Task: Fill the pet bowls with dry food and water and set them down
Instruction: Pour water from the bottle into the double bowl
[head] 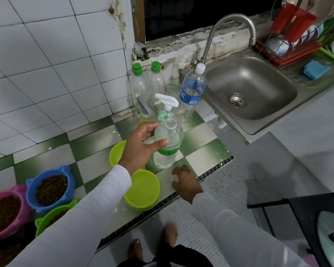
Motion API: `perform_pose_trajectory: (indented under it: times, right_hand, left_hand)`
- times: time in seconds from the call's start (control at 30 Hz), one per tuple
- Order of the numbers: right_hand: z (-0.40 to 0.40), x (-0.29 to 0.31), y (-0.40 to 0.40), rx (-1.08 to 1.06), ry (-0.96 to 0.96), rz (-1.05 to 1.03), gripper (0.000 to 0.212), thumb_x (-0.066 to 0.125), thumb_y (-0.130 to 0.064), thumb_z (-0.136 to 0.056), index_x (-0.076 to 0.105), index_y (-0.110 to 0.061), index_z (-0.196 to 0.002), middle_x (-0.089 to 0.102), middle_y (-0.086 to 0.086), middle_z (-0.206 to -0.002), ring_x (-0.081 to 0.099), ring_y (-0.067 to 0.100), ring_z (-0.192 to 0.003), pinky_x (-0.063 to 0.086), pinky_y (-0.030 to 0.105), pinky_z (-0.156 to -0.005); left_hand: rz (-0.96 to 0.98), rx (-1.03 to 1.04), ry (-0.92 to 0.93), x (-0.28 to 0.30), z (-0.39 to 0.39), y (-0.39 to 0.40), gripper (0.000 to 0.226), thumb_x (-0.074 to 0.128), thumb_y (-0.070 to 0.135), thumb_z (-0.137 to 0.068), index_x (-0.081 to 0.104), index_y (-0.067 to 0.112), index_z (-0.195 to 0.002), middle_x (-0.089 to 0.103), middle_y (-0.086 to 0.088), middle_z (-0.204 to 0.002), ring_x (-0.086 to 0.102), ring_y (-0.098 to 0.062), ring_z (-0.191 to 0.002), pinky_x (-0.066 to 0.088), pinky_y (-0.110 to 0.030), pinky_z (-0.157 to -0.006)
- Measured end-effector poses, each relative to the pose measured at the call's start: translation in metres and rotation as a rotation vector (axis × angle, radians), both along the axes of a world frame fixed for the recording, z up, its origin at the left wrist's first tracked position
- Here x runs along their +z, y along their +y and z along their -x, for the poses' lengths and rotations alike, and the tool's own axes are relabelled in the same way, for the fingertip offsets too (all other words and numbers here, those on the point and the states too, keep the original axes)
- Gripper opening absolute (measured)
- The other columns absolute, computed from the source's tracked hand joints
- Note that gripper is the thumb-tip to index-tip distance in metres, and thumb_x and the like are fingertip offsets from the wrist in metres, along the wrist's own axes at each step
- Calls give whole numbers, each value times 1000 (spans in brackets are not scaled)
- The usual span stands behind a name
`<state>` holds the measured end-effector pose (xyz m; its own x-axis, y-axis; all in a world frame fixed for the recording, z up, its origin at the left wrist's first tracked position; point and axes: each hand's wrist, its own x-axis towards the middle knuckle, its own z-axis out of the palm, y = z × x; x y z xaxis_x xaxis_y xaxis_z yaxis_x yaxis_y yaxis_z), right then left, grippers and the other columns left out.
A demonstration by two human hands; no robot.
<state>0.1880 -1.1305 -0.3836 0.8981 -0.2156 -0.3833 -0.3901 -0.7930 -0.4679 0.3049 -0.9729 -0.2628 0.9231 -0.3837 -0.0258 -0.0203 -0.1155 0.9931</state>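
Note:
My left hand [141,145] grips an uncapped clear water bottle [167,146] with a green label, standing upright on the tiled counter [201,147]. My right hand [185,180] rests on the counter's front edge, its fingers pinching the small white cap [174,178]. Two lime green bowls lie close by: one [143,189] near the front edge, holding clear water, and another [117,153] partly hidden behind my left wrist. At the left, a blue bowl [51,189], a pink bowl [6,212] and a green bowl [52,218] hold brown dry food.
Behind the held bottle stand a spray bottle [166,108], a blue-labelled bottle [191,93] and two green-capped bottles [145,81]. A steel sink [249,89] with a curved tap [229,33] is at the right, a dish rack [293,35] beyond it. My feet are on the floor below.

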Motion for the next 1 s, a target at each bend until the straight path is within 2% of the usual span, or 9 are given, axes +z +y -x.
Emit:
perform_pose_trajectory:
  times: [0.07, 0.13, 0.23, 0.4, 0.57, 0.7, 0.87, 1.0]
  right_hand:
    - [-1, 15, 3, -147, -162, -51, 35, 70, -16, -83, 62, -10, -116, 50, 9, -111, 53, 25, -82, 40, 24, -71]
    - [-4, 32, 7, -286, -355, -64, 32, 73, -16, -76, 62, -8, -105, 52, 8, -101, 49, 21, -77, 36, 23, -68]
    - [-10, 68, 13, -418, -611, -98, 29, 73, -15, -69, 58, -12, -94, 53, 4, -92, 50, 20, -73, 39, 28, -66]
    - [-26, 134, 19, -489, -906, -191, 30, 72, -13, -74, 69, -15, -103, 53, -2, -96, 58, 6, -73, 50, 20, -68]
    - [-39, 173, 26, -429, -1038, -258, 29, 73, -2, -78, 71, -10, -105, 54, 0, -103, 59, 6, -85, 51, 14, -69]
    - [-49, 184, 23, -348, -1090, -208, 25, 75, 0, -76, 69, -7, -99, 56, 0, -101, 60, 9, -87, 55, 21, -72]
    - [-54, 188, 17, -207, -1066, -154, 18, 76, -1, -75, 65, -7, -88, 63, 4, -98, 61, 15, -81, 56, 34, -69]
    - [-58, 186, 11, -146, -1019, -104, 15, 77, -3, -76, 65, -7, -84, 67, 4, -98, 63, 19, -80, 55, 39, -69]
  left_hand:
    - [2, 1, 3, -1, 0, 0, 62, 90, 32, -68, 67, 21, -124, 73, 7, -124, 68, -11, -116, 51, -39, -108]
    - [4, 1, 3, -1, -1, -1, 63, 90, 32, -68, 67, 19, -125, 73, 7, -124, 68, -10, -116, 51, -38, -108]
    - [14, 6, 7, -1, -1, -1, 63, 90, 30, -67, 67, 18, -125, 73, 7, -124, 68, -9, -115, 52, -36, -107]
    - [4, 8, 5, -2, -1, -1, 59, 91, 31, -68, 68, 22, -122, 74, 8, -121, 68, -10, -115, 50, -43, -109]
    - [10, 13, 11, -3, -2, -1, 60, 91, 26, -68, 68, 16, -123, 75, 7, -120, 69, -13, -114, 51, -43, -108]
    - [27, 7, 23, -3, -3, -1, 59, 90, 23, -69, 68, 12, -123, 76, 3, -119, 70, -17, -113, 54, -39, -104]
    - [52, -5, 37, -1, -1, -1, 59, 89, 22, -67, 68, 10, -121, 76, 4, -116, 70, -12, -111, 54, -26, -97]
    - [39, -10, 35, -2, -3, -1, 60, 90, 21, -67, 67, 9, -122, 76, 1, -117, 71, -14, -111, 55, -30, -99]
